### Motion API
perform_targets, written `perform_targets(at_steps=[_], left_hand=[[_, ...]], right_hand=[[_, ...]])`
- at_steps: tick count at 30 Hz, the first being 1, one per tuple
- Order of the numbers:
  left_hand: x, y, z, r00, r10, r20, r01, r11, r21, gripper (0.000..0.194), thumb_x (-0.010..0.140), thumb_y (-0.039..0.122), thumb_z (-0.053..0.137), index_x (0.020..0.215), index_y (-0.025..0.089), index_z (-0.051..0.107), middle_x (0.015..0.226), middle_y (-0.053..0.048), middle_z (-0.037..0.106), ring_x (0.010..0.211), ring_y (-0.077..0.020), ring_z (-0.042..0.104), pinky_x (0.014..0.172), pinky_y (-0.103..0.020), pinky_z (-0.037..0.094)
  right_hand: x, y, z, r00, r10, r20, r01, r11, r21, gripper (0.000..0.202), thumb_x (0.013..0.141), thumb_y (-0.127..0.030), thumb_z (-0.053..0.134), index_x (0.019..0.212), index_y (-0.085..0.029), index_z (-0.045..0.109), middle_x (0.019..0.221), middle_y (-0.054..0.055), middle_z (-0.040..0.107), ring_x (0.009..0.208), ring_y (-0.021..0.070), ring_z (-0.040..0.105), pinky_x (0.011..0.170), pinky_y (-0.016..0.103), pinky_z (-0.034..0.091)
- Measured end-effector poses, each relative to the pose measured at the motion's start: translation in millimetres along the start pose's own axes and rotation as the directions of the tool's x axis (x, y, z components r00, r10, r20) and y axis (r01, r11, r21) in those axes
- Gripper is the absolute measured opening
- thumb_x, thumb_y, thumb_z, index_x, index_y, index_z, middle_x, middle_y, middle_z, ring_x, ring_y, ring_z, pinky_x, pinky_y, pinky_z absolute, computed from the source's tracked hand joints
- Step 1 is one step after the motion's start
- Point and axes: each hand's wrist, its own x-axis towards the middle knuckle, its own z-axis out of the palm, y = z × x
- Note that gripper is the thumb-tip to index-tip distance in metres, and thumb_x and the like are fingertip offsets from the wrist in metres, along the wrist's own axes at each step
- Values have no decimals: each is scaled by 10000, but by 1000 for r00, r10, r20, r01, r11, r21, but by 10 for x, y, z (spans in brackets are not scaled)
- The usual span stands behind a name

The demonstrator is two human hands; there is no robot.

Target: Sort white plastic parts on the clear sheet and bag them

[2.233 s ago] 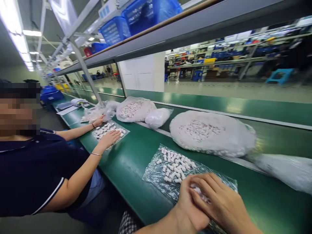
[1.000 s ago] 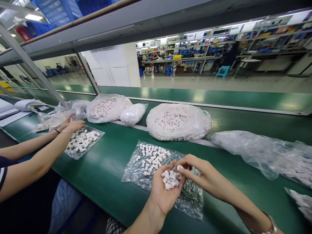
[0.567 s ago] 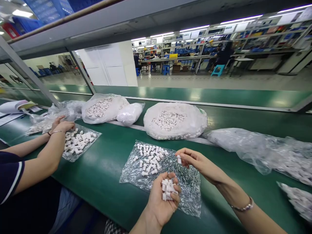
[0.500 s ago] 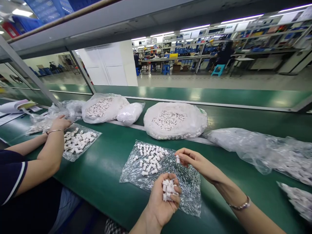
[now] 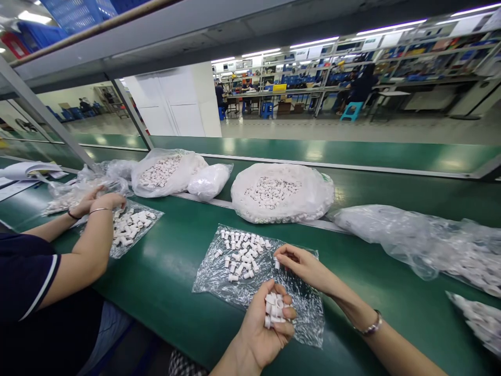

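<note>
Cupped in my left hand is a handful of small white plastic fittings, with the fingers curled round them. Between the fingertips of my right hand is a single white fitting, held low over a clear plastic bag that lies flat on the green table. Several more white fittings stand and lie spread over the left part of that bag, left of my right hand. The bag's right part shows crinkled film below my hands.
A large open bag of fittings sits behind, with a small bundle and another open bag to its left. Clear bags lie at right. On the left, a co-worker's hands work over more fittings.
My right hand has moved left and slightly down with its fitting, nearer the spread pieces. My left hand has shifted slightly right. The co-worker's near hand has moved right.
</note>
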Motion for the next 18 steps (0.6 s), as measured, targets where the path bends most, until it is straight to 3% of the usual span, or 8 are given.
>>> perform_targets(at_steps=[7, 13, 18], left_hand=[[16, -22, -13, 999, 10, -38, -9, 1000, 9, 324, 994, 385, 427, 836, 139, 565, 699, -22, 541, 535, -90, 502, 383, -121, 272], [15, -16, -16, 999, 37, -35, -35, 998, 52, 316, 994, 381, 430, 837, 139, 558, 697, -21, 550, 527, -86, 510, 383, -122, 263], [48, -38, 33, 976, 172, -133, -142, 968, 206, 290, 979, 371, 472, 822, 141, 555, 616, 7, 536, 469, -80, 514, 363, -132, 232]], right_hand=[[1, 12, 29, 1000, 0, 2, 0, 999, -48, 332, 988, -487, 455, 940, -202, 618, 847, 8, 659, 732, 162, 592, 687, 309, 478], [-102, -130, 63, 990, -80, -114, 40, 948, -315, 246, 991, -423, 473, 1076, -226, 593, 994, 51, 665, 813, 192, 631, 681, 331, 501], [-297, -473, 108, 985, -141, 98, 168, 904, -392, 184, 978, -370, 540, 871, -234, 601, 866, 5, 633, 766, 165, 598, 654, 284, 469]])
